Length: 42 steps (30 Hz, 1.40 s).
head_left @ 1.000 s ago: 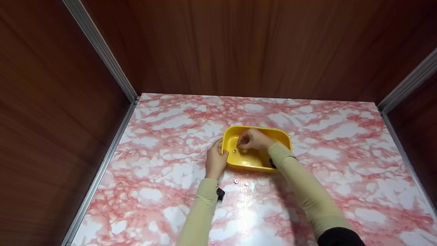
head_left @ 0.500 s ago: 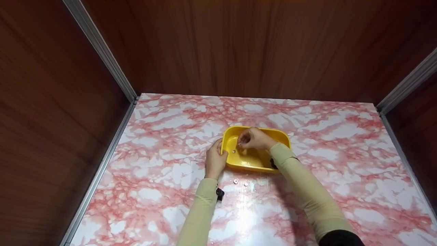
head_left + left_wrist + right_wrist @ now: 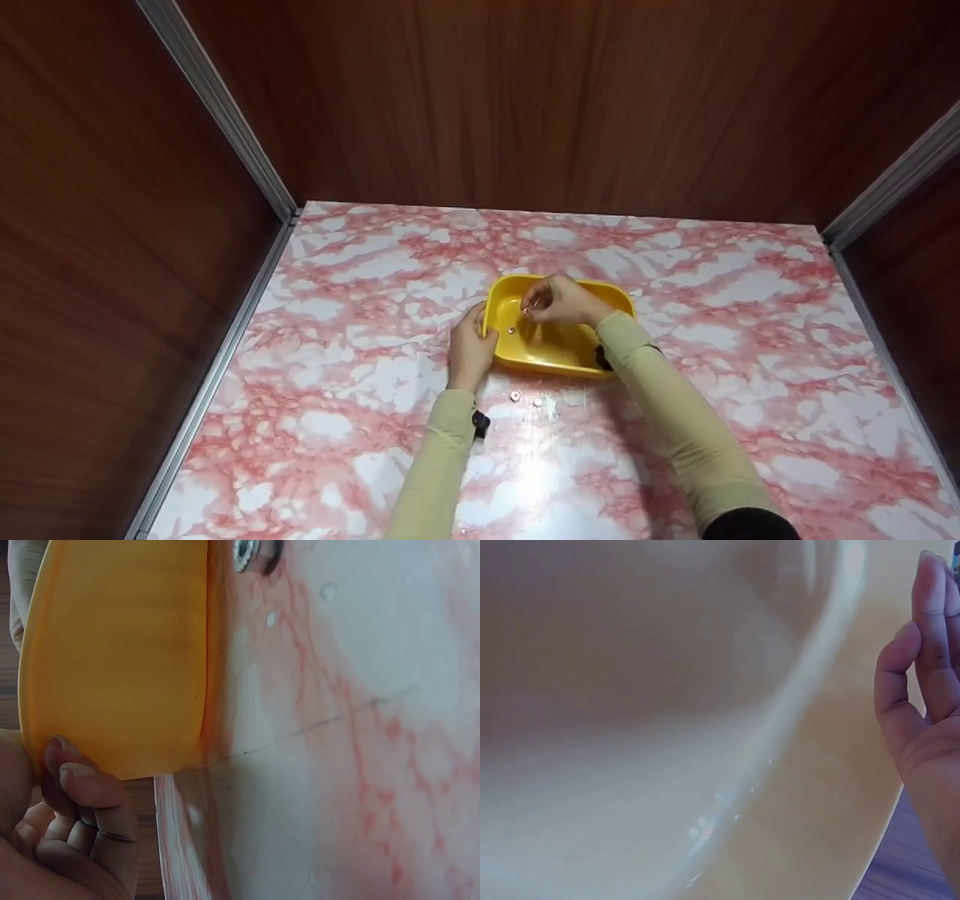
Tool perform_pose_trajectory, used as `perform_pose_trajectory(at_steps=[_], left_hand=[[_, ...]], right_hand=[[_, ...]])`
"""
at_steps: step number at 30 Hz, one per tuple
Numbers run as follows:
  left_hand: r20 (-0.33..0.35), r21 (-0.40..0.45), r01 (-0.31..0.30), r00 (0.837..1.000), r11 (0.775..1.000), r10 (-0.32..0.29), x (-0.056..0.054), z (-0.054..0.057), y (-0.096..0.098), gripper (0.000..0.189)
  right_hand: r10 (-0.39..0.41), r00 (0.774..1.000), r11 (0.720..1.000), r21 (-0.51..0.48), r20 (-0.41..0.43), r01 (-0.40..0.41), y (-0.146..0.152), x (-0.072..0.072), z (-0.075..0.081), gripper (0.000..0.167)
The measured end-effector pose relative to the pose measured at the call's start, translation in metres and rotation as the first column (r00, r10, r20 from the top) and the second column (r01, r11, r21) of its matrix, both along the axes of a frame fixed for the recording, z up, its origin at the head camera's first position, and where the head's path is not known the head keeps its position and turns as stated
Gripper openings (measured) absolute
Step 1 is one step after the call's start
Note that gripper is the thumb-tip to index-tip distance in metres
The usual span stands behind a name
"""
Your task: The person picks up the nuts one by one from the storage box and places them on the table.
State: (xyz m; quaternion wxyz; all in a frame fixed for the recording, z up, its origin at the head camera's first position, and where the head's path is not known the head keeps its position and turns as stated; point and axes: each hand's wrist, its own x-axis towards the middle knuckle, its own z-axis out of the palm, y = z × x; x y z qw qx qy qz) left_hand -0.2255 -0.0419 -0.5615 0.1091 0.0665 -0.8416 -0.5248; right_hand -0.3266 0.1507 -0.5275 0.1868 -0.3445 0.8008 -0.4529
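A yellow plastic tub (image 3: pixel 547 367) stands on the marbled table, its left end in my left hand (image 3: pixel 471 349). The fingers are outside the wall and the thumb at the rim; the left wrist view shows the fingertips (image 3: pixel 79 772) on the tub's wall. Over the tub's inside, my right hand (image 3: pixel 562 300) pinches a small shiny piece (image 3: pixel 526 310) between thumb and fingers. Only a sliver of this piece (image 3: pixel 957 566) shows at the right wrist view's edge. Another small round metallic piece (image 3: pixel 511 330) lies on the tub's floor, left of the right hand.
On the table in front of the tub lie a small silver ring-shaped piece (image 3: pixel 514 396) and a smaller pale one (image 3: pixel 537 403). The ring-shaped piece (image 3: pixel 255 553) has a beaded edge in the left wrist view. Brown wood-grain panels (image 3: pixel 510 112) enclose the table's back and sides.
My right hand has risen slightly inside the tub, and the shiny piece at its fingertips shows more plainly. The left hand keeps its hold on the tub's end.
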Motion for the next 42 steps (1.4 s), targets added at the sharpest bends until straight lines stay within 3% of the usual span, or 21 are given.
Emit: perform_pose_trajectory(at_steps=[14, 21, 42], left_hand=[[0.014, -0.026, -0.007, 1.0, 1.0, 0.008, 0.002, 0.001, 0.0, 0.052], [0.016, -0.001, 0.001, 1.0, 1.0, -0.001, 0.002, 0.002, 0.0, 0.053], [0.011, -0.017, -0.018, 1.0, 1.0, 0.018, 0.003, 0.003, 0.001, 0.052]], right_hand=[[-0.012, 1.0, 0.999, -0.043, 0.007, 0.013, 0.005, 0.011, 0.021, 0.016], [0.008, 0.999, 0.998, -0.059, 0.041, -0.006, 0.003, 0.029, 0.055, 0.018], [0.055, 0.993, 0.994, -0.103, 0.1, -0.045, 0.006, 0.039, 0.067, 0.021]])
